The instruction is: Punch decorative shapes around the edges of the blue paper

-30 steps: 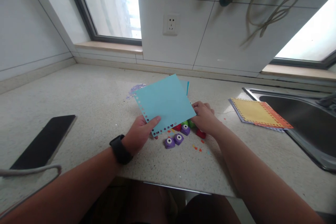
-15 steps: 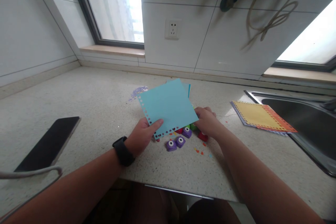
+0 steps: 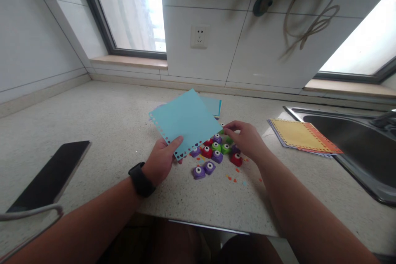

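Note:
A light blue sheet (image 3: 185, 119) is held tilted above the counter, with small shapes punched along its left and lower edges. My left hand (image 3: 162, 159) grips its lower left part, thumb on top and fingers beneath. My right hand (image 3: 243, 134) pinches the sheet's right corner between thumb and fingertips. Under and beside the sheet lie several small craft punches: a purple one (image 3: 199, 172) near the front, a red one (image 3: 236, 159) below my right hand, a green one (image 3: 226, 148) between others. Small paper cut-outs (image 3: 232, 179) are scattered near them.
More blue paper (image 3: 213, 106) lies behind the held sheet. A stack of yellow and orange punched sheets (image 3: 301, 135) sits at the right, by a metal sink (image 3: 349, 144). At the left is a black phone-like device (image 3: 51, 173), with a pale cable (image 3: 31, 213) near it.
The blue sheet has shifted left and turned a little, uncovering more of the punches. My right hand has moved slightly left and up with its corner. The whole view has shifted a little.

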The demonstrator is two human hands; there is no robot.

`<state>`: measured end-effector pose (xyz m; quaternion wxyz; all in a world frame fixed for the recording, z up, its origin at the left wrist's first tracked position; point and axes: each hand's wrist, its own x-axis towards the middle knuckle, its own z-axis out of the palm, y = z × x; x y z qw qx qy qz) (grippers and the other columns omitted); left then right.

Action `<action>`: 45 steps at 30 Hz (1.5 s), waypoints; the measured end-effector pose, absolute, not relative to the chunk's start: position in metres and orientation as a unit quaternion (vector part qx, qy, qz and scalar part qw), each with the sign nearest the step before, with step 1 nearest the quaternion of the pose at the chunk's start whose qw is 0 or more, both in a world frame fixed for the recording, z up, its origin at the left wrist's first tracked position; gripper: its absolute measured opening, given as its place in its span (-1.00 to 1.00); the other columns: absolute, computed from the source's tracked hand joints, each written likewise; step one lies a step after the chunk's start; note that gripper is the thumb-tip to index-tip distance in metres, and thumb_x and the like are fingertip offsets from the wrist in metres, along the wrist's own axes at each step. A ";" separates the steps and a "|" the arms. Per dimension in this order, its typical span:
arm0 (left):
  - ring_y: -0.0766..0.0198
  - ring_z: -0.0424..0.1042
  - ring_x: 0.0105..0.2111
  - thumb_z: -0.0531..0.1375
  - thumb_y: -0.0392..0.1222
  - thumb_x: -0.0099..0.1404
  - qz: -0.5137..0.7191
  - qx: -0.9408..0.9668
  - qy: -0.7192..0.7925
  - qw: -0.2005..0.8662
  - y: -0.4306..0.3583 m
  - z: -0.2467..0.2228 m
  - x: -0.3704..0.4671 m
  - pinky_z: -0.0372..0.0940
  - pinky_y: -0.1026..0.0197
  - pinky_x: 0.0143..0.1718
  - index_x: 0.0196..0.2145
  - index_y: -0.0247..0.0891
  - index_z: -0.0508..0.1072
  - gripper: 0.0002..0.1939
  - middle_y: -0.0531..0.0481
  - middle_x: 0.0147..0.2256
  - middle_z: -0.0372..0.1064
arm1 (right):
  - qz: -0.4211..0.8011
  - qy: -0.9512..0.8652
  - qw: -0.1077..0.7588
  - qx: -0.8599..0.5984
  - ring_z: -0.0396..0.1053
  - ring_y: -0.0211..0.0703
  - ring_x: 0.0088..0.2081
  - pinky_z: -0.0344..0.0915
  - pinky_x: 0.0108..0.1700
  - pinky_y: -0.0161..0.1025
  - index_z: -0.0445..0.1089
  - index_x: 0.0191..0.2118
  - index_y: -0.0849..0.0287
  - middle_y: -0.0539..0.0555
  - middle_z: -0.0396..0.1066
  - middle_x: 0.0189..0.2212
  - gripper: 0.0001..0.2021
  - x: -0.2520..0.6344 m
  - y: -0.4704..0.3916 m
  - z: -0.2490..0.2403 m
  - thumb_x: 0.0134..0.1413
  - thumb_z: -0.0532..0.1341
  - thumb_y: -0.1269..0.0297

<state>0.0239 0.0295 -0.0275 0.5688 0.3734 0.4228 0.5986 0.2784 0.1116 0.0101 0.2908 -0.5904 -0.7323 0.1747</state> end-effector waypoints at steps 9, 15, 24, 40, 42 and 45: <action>0.36 0.34 -0.62 0.40 -0.09 0.18 0.634 0.310 0.414 0.575 0.030 -0.020 0.023 0.25 0.32 -0.68 -0.31 -0.26 0.44 -0.74 0.10 -0.49 0.43 | 0.178 -0.739 0.294 -0.579 0.39 -0.13 -0.46 0.22 -0.34 -0.17 0.55 -0.36 0.13 0.05 0.52 -0.52 -0.72 0.285 0.108 0.020 0.21 0.22 0.07; 0.37 0.40 -0.57 0.42 -0.14 0.14 0.647 0.273 0.413 0.580 0.032 -0.016 0.024 0.30 0.33 -0.63 -0.26 -0.24 0.44 -0.72 0.05 -0.36 0.51 | 0.188 -0.812 0.280 -0.476 0.42 -0.12 -0.34 0.25 -0.25 -0.17 0.54 -0.32 0.11 0.07 0.54 -0.37 -0.80 0.285 0.101 0.023 0.23 0.22 0.16; 0.36 0.37 -0.58 0.41 -0.13 0.18 0.643 0.285 0.406 0.583 0.032 -0.018 0.024 0.27 0.32 -0.66 -0.26 -0.25 0.45 -0.74 0.07 -0.42 0.49 | 0.110 -0.918 0.119 -0.363 0.33 -0.05 -0.23 0.03 -0.05 -0.06 0.54 -0.39 0.08 0.00 0.46 -0.46 -0.69 0.275 0.086 0.032 0.00 0.44 -0.07; 0.38 0.40 -0.58 0.42 -0.18 0.15 0.656 0.264 0.396 0.587 0.030 -0.013 0.025 0.32 0.33 -0.60 -0.27 -0.23 0.46 -0.75 0.09 -0.39 0.51 | 0.202 -0.920 0.127 -0.310 0.34 -0.10 -0.24 0.01 -0.01 -0.08 0.56 -0.26 0.07 -0.02 0.45 -0.40 -0.71 0.273 0.078 0.036 -0.03 0.47 0.01; 0.38 0.40 -0.58 0.41 -0.19 0.17 0.655 0.266 0.395 0.587 0.030 -0.013 0.025 0.31 0.33 -0.60 -0.26 -0.23 0.46 -0.77 0.09 -0.40 0.51 | 0.209 -0.928 0.119 -0.283 0.35 -0.07 -0.19 0.00 -0.01 -0.09 0.55 -0.24 0.05 -0.02 0.48 -0.35 -0.66 0.268 0.075 0.035 -0.06 0.48 -0.04; 0.38 0.40 -0.57 0.39 -0.19 0.19 0.653 0.266 0.397 0.587 0.030 -0.013 0.025 0.32 0.33 -0.59 -0.28 -0.23 0.46 -0.80 0.08 -0.40 0.51 | 0.184 -0.938 0.098 -0.276 0.34 -0.03 -0.15 -0.03 -0.03 -0.08 0.54 -0.27 0.04 -0.02 0.51 -0.32 -0.69 0.259 0.071 0.030 -0.04 0.46 -0.04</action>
